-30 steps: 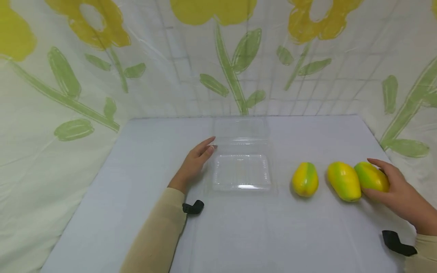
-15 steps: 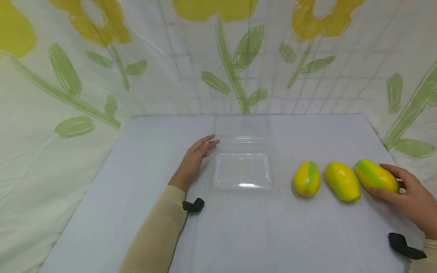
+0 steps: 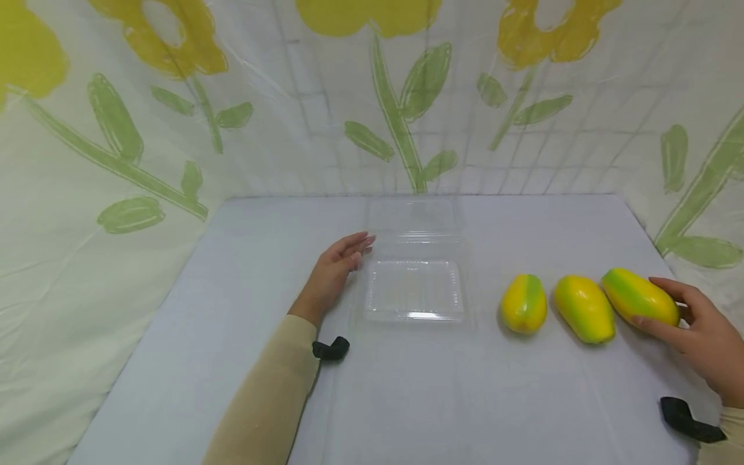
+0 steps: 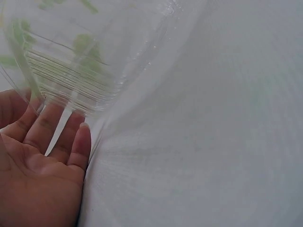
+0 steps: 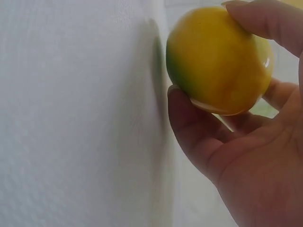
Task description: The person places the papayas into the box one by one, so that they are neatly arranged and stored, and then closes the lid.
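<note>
In the head view, three glossy yellow-green papayas are lined up at the right of the table. My right hand [image 3: 694, 329] grips the rightmost papaya [image 3: 639, 297], thumb on its near side and fingers over its far end. The right wrist view shows this papaya [image 5: 218, 61] end-on between thumb and fingers, close over the white cloth. The middle papaya [image 3: 584, 310] and the left papaya [image 3: 523, 303] lie on the table. My left hand [image 3: 334, 274] is at the left edge of an opened clear plastic box [image 3: 413, 290]; in the left wrist view its extended fingers [image 4: 45, 125] show behind the plastic.
A white cloth covers the table [image 3: 430, 394]. The box's lid [image 3: 413, 216] is folded back toward the rear table edge. Behind and around the table hangs a pale sheet [image 3: 279, 129] with painted yellow flowers and green leaves.
My right hand has moved the rightmost papaya a little to the right, apart from the middle one, and then held nearly still. My left fingers have shifted slightly at the box edge.
</note>
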Available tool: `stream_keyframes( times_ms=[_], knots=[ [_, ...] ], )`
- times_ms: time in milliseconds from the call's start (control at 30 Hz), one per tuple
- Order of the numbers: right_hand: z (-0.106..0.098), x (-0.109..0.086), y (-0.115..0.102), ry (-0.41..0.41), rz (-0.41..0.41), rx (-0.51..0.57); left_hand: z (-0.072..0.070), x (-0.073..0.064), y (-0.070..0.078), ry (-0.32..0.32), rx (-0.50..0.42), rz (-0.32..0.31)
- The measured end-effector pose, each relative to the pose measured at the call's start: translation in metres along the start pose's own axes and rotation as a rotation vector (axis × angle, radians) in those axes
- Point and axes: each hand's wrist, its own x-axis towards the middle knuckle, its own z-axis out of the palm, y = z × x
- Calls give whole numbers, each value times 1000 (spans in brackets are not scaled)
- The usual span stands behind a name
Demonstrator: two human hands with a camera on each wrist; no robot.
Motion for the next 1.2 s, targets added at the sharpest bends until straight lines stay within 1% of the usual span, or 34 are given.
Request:
stream_keyframes(
  times_ms=[200, 333, 567, 733, 833, 1000, 1200],
  knots=[
    [3, -1, -4, 7, -2, 18, 2, 0, 1, -1, -5, 5],
    [5, -1, -10, 23, -26, 29, 3, -1, 2, -2, -5, 2],
    [6, 1, -23, 106, -77, 12, 2, -3, 2, 5, 20, -10],
    [5, 2, -34, 140, -103, 47, 0, -2, 0, -3, -6, 5],
    [4, 2, -43, 154, -105, 68, 0, -2, 0, -11, -19, 17],
    [5, 2, -59, 150, -102, 86, 0, -3, 0, -14, -9, 12],
    [5, 4, -78, 101, -171, 88, -1, -3, 1, -13, -1, 1]
  ],
)
